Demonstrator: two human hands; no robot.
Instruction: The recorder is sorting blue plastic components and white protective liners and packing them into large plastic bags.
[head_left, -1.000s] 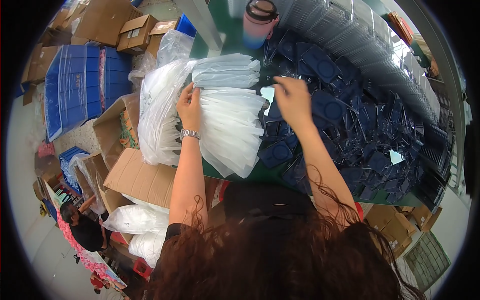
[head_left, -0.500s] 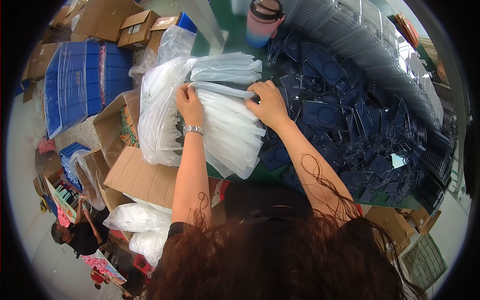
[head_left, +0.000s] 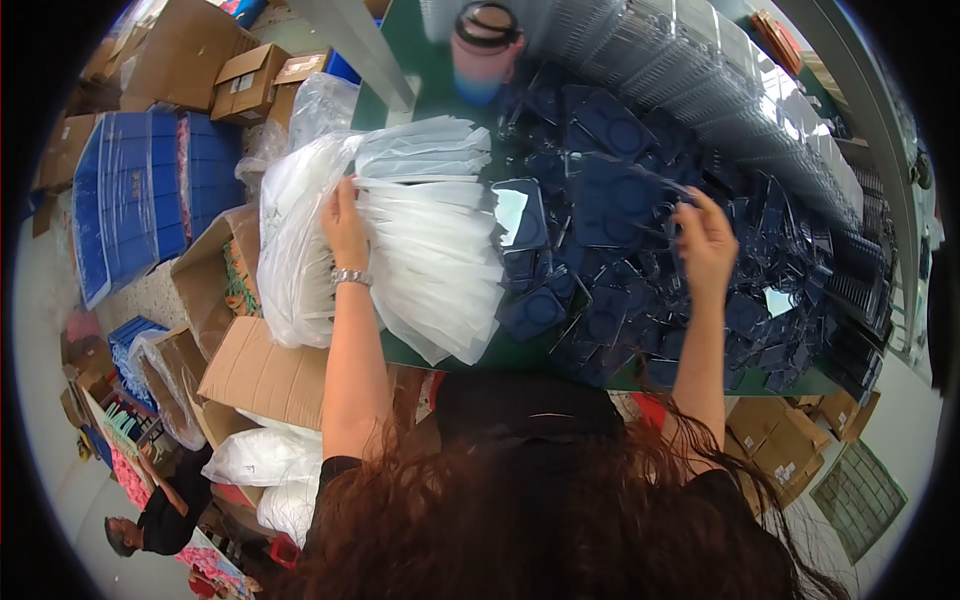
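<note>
A thick fanned stack of frosted white plastic sleeves (head_left: pixel 430 235) lies on the green table, its left end inside a clear plastic bag (head_left: pixel 295 210). With fingers closed, my left hand (head_left: pixel 346 235) grips sleeves near their bagged end. Farther right, my right hand (head_left: pixel 707 243) is raised over a heap of dark blue phone cases with clear edges (head_left: pixel 650 300). Its thumb and fingers pinch a thin, see-through thing that is smeared by motion, so its kind cannot be made out. A case with a bright reflection (head_left: pixel 518 212) lies right beside the sleeves.
Beyond the heap stand long rows of clear plastic trays (head_left: pixel 680 70). A pink and blue tumbler (head_left: pixel 484 60) and a metal post (head_left: pixel 375 60) are at the table's back. Cardboard boxes (head_left: pixel 262 365) and blue crates (head_left: pixel 135 190) stand at left; another person (head_left: pixel 165 515) works there.
My right hand has left the sleeves and swung right over the phone cases. The bluish sleeve it was pinching no longer sticks out from the stack. My left hand stays at the stack.
</note>
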